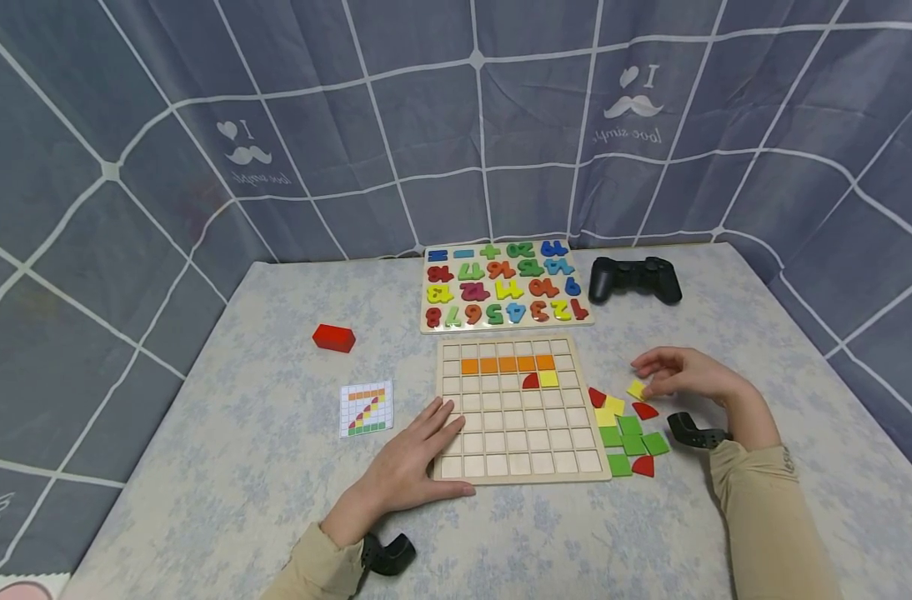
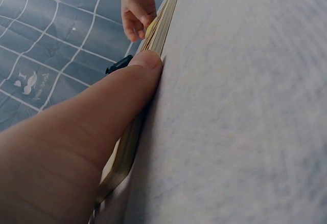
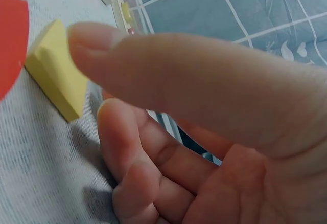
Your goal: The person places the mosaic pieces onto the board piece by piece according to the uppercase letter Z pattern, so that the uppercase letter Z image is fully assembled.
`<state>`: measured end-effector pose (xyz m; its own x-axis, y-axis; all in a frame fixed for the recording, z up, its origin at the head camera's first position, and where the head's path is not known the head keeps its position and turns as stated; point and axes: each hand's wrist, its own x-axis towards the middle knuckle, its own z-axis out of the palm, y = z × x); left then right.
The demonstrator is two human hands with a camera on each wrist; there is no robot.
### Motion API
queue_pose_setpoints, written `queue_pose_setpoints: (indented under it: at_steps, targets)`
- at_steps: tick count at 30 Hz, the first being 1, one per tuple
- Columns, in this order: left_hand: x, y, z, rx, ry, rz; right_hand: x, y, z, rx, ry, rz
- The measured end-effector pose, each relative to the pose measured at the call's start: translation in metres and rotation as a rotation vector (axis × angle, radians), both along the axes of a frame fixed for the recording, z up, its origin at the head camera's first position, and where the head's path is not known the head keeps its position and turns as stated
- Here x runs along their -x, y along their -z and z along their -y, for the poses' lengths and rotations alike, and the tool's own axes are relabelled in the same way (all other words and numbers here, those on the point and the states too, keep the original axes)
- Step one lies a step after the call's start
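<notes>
My left hand (image 1: 407, 467) rests with fingers spread over the lower left corner of a wooden grid board (image 1: 501, 479). Its thumb lies along the board's near edge in the left wrist view. On the board are a row of orange squares (image 1: 507, 364), a red quarter-circle (image 1: 531, 381) and a yellow square (image 1: 548, 379). To the right of the board, my right hand (image 1: 684, 372) pinches a yellow square tile (image 3: 59, 73), tilted up off the cloth. The thumb covers one corner of it; the finger behind is mostly hidden.
Loose green squares (image 1: 631, 425), red quarter-circles (image 1: 643, 467) and yellow squares (image 1: 604, 416) lie right of the board. A pattern card (image 1: 366, 408) and a red block (image 1: 333, 337) lie left. Behind are a number puzzle (image 1: 507, 325) and a black game controller (image 1: 634, 277).
</notes>
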<state>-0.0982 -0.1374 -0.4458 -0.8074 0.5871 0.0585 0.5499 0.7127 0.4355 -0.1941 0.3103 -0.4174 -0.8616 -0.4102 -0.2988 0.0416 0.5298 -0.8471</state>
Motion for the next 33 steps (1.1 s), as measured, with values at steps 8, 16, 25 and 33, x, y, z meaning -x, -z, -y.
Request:
queue_pose_setpoints:
  at_steps: [8,16,25,33]
  targets:
    - [0.000,0.001,0.000,-0.001,0.000,-0.007,-0.001,0.001,-0.001,-0.001,-0.017,0.015]
    - [0.000,0.000,0.000,0.001,0.001,-0.016,-0.001,-0.001,0.004,-0.054,-0.019,-0.015]
    - [0.000,0.001,0.000,-0.004,0.002,-0.013,-0.001,-0.001,0.011,-0.183,-0.009,-0.061]
    - [0.000,0.001,0.000,-0.005,0.000,-0.012,0.001,0.000,0.019,-0.261,0.036,-0.073]
